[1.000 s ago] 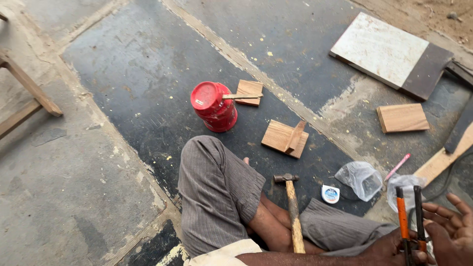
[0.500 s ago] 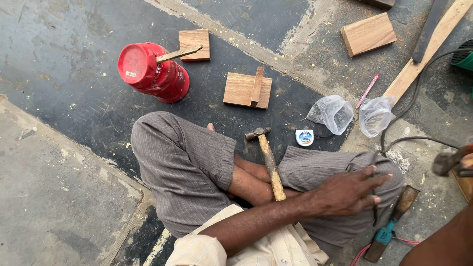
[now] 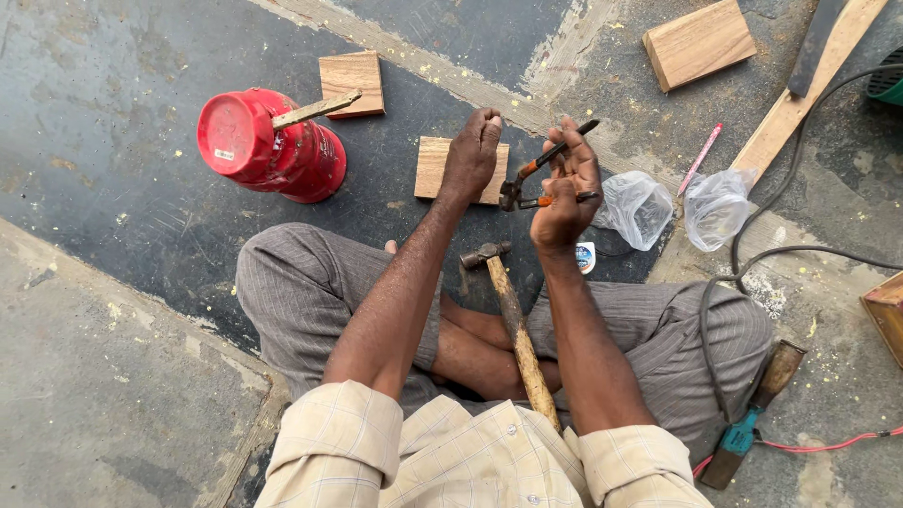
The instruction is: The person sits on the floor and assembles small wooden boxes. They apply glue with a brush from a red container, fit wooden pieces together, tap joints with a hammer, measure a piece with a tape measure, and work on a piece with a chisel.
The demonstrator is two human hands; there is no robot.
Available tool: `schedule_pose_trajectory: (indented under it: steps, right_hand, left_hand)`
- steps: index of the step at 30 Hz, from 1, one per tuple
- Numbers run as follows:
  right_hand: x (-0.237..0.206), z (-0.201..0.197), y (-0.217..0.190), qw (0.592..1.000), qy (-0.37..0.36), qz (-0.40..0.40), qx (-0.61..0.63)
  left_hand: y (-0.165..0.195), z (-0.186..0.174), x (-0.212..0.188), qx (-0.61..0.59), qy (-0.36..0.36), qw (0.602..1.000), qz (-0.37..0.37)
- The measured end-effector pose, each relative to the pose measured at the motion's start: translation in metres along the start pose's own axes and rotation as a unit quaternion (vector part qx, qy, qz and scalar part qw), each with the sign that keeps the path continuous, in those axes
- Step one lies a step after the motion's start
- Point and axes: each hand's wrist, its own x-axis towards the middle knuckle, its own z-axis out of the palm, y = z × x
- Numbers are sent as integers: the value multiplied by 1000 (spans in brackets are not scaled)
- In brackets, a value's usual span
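Note:
I sit cross-legged on a dark floor. My right hand (image 3: 562,193) grips a pair of pliers (image 3: 546,177) with orange-and-black handles, their jaws pointing left. My left hand (image 3: 470,155) reaches forward with its fingers bent down onto a small flat wooden block (image 3: 434,160), right beside the pliers' jaws. A hammer (image 3: 508,310) with a wooden handle lies between my legs, head away from me.
A red upturned bucket (image 3: 268,146) with a stick on it stands at the left, a wooden square (image 3: 351,83) behind it. Two clear plastic bags (image 3: 677,207), a pink pencil (image 3: 699,157), a wood block (image 3: 698,42), a plank (image 3: 800,94), a chisel (image 3: 752,419) and a black cable (image 3: 752,273) lie right.
Both hands have moved forward from my lap. The right hand now holds up the pliers, and the left hand has come down on the wooden block.

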Motion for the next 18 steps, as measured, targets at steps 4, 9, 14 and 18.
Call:
schedule_pose_trajectory:
  steps: [4,9,14,18]
  right_hand:
    - [-14,12,27,999,-22,-13,-30]
    - [-5,25,45,1000,8,-17,5]
    - [65,-10,37,936,289,134,149]
    - [64,-42,26,976,166,102,95]
  left_hand:
    - [-1,2,-7,10,-13,999,-51]
    - [-7,0,-4,8,5,1000,-3]
    - [-11,2,-6,16,7,1000,8]
    - [-18,1,-3,10,6,1000,9]
